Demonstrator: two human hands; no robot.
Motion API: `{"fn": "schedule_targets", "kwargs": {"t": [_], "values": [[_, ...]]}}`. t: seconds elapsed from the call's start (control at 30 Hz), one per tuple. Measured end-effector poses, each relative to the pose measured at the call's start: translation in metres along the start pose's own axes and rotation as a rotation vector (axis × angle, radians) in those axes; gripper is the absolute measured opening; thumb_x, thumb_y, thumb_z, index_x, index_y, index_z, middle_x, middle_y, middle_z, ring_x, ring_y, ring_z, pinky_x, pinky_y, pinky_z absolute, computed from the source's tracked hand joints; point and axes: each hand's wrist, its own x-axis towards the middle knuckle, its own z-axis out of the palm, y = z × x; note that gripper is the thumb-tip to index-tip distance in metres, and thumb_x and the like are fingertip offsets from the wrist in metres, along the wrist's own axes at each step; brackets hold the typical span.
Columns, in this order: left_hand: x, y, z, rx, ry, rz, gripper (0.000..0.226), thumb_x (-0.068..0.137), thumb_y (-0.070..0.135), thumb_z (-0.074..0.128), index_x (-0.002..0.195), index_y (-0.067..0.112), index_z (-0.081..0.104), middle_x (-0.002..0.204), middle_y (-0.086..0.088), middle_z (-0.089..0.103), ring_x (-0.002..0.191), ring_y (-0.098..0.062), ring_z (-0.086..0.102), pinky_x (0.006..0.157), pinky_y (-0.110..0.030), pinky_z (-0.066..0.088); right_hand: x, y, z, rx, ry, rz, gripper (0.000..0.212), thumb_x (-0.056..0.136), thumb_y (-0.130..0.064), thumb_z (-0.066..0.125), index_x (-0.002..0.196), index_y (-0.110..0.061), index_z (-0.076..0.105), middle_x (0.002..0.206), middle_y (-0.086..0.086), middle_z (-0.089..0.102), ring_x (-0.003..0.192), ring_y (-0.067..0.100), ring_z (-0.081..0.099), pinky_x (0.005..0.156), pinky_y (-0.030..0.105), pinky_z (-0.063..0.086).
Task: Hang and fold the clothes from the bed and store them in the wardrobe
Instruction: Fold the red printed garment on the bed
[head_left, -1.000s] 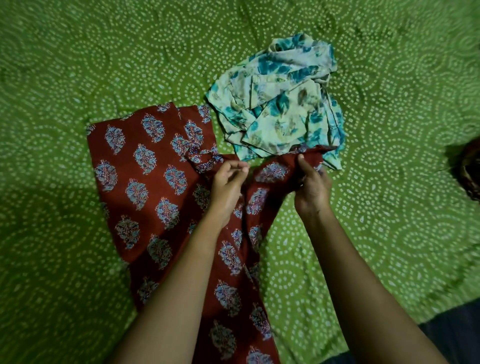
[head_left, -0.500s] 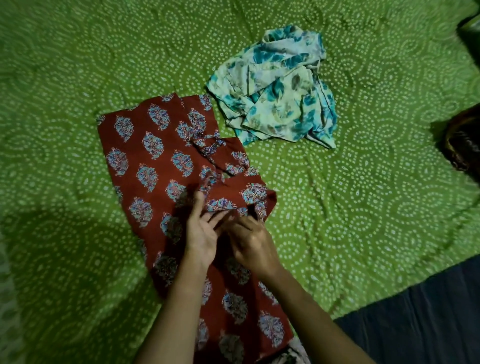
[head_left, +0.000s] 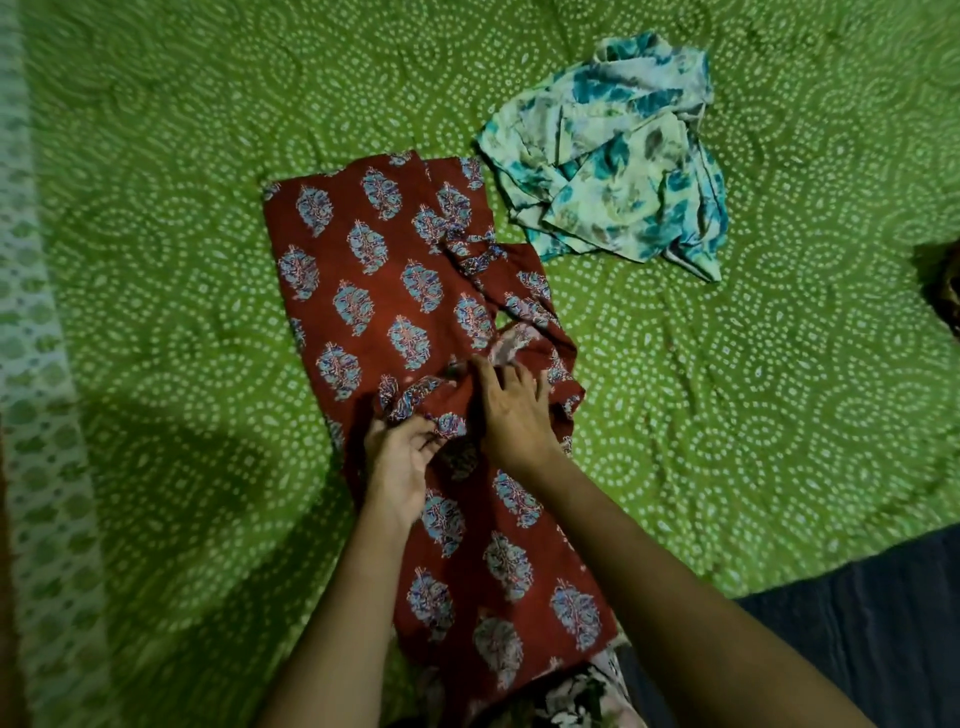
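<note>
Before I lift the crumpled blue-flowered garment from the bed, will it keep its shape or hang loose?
Probably floppy: the blue-flowered garment lies in soft irregular folds, so it would likely droop and unfurl. The cloth looks thin, so probably light. Pushed across the green bedspread, it would likely bunch rather than slide.

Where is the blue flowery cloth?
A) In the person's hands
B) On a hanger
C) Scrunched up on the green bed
C: the blue flowery cloth lies bunched on the green bedcover, while the left hand and right hand are both on the red garment.
</note>
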Motion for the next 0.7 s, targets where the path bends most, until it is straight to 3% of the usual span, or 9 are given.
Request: {"fn": "schedule_targets", "kwargs": {"t": [0.1, 0.2, 0.23, 0.3, 0.4, 0.43, 0.57, 0.7], "values": [[0.007, 0.000, -0.015, -0.031, 0.025, -0.018, 0.022, 0.083, -0.016, 0.041, 0.089, 0.006, 0.040, 0.075, -0.010, 0.054, 0.069, -0.019, 0.054, 0.063, -0.028, 0.047, -0.005, -0.006, -0.002, 0.030, 0.055, 0.028, 0.070, 0.082, -0.001, 0.058, 0.144, -0.007, 0.026, 0.137, 0.018, 0.037, 0.124, 0.034, 0.035, 0.109, 0.049, 0.024], [0.004, 0.003, -0.027, -0.092, -0.008, -0.062, 0.017, 0.087, -0.008, 0.037, 0.083, 0.004, 0.048, 0.079, -0.008, 0.053, 0.074, -0.017, 0.053, 0.070, -0.027, 0.047, -0.015, -0.015, 0.002, 0.081, 0.182, -0.043, 0.060, 0.074, 0.008, 0.061, 0.131, 0.002, 0.046, 0.117, 0.025, 0.051, 0.098, 0.040, 0.054, 0.078, 0.044, 0.045], [0.000, 0.007, -0.028, -0.133, -0.023, -0.074, 0.020, 0.088, -0.005, 0.035, 0.078, 0.006, 0.048, 0.082, -0.007, 0.054, 0.077, -0.017, 0.052, 0.075, -0.028, 0.046, -0.017, -0.019, 0.004, 0.091, 0.177, -0.057, 0.058, 0.071, 0.008, 0.063, 0.127, 0.004, 0.049, 0.112, 0.025, 0.053, 0.094, 0.041, 0.055, 0.074, 0.044, 0.045], [-0.009, 0.018, -0.031, -0.232, -0.038, -0.070, 0.018, 0.091, 0.003, 0.038, 0.086, 0.012, 0.051, 0.095, -0.007, 0.054, 0.086, -0.018, 0.052, 0.088, -0.034, 0.042, -0.020, -0.029, 0.008, 0.071, 0.152, -0.080, 0.056, 0.069, 0.001, 0.069, 0.123, 0.002, 0.053, 0.106, 0.021, 0.057, 0.096, 0.038, 0.055, 0.076, 0.044, 0.042], [-0.011, 0.033, -0.044, -0.342, -0.020, -0.003, 0.022, 0.096, 0.021, 0.041, 0.116, 0.022, 0.050, 0.139, -0.010, 0.041, 0.125, -0.027, 0.042, 0.107, -0.042, 0.028, -0.024, -0.044, 0.014, -0.012, 0.279, -0.151, 0.052, 0.049, -0.002, 0.080, 0.098, -0.004, 0.065, 0.083, 0.008, 0.065, 0.079, 0.028, 0.062, 0.068, 0.039, 0.044], [-0.006, 0.035, -0.053, -0.340, -0.006, 0.027, 0.020, 0.096, 0.024, 0.043, 0.114, 0.023, 0.051, 0.143, -0.010, 0.039, 0.132, -0.027, 0.037, 0.107, -0.041, 0.029, -0.027, -0.051, 0.017, -0.008, 0.327, -0.191, 0.047, 0.045, -0.001, 0.079, 0.090, -0.005, 0.066, 0.076, 0.006, 0.064, 0.071, 0.026, 0.062, 0.063, 0.035, 0.044], [0.008, 0.027, -0.072, -0.125, 0.093, -0.046, 0.023, 0.086, 0.016, 0.061, 0.109, 0.014, 0.060, 0.121, -0.004, 0.060, 0.128, -0.024, 0.045, 0.087, -0.028, 0.045, -0.038, -0.074, 0.037, 0.079, 0.250, -0.284, 0.014, 0.066, -0.002, 0.058, 0.078, -0.006, 0.062, 0.071, 0.008, 0.059, 0.055, 0.028, 0.058, 0.042, 0.026, 0.040], [0.010, 0.015, -0.083, 0.069, 0.075, -0.189, 0.040, 0.093, 0.022, 0.054, 0.131, 0.010, 0.051, 0.140, -0.009, 0.047, 0.131, -0.024, 0.042, 0.102, -0.030, 0.036, -0.039, -0.078, 0.059, -0.002, 0.133, -0.260, 0.026, 0.055, 0.005, 0.074, 0.078, -0.004, 0.065, 0.072, 0.013, 0.059, 0.058, 0.030, 0.057, 0.046, 0.032, 0.045]]}}
